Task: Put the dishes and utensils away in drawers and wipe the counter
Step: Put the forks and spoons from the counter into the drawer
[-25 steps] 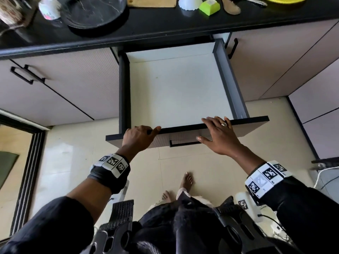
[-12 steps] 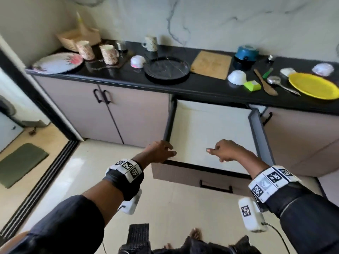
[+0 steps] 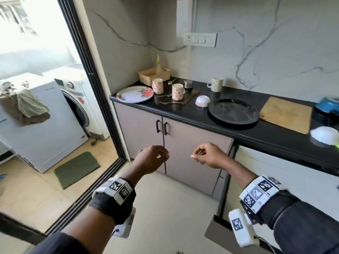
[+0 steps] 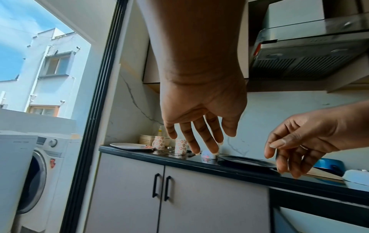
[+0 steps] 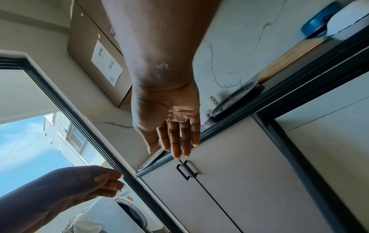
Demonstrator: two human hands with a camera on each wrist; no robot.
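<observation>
Several dishes sit on glossy black counter [image 3: 183, 116]: round floral plate [image 3: 134, 94] at left end, two floral mugs [image 3: 157, 86] behind it, forks [image 3: 170, 102], upturned white bowl [image 3: 202, 101], round dark tray [image 3: 233, 111], wooden cutting board [image 3: 286, 114]. Beige slotted basket [image 3: 153, 76] in corner holds a bottle. All lie above and beyond both hands. Left hand [image 3: 150, 159] and right hand [image 3: 209, 155] hang mid-air before matte cabinet doors [image 3: 192, 162], fingers loosely bent, holding nothing. Pulled-out drawer [image 3: 293, 184] w/ white interior lies at right.
</observation>
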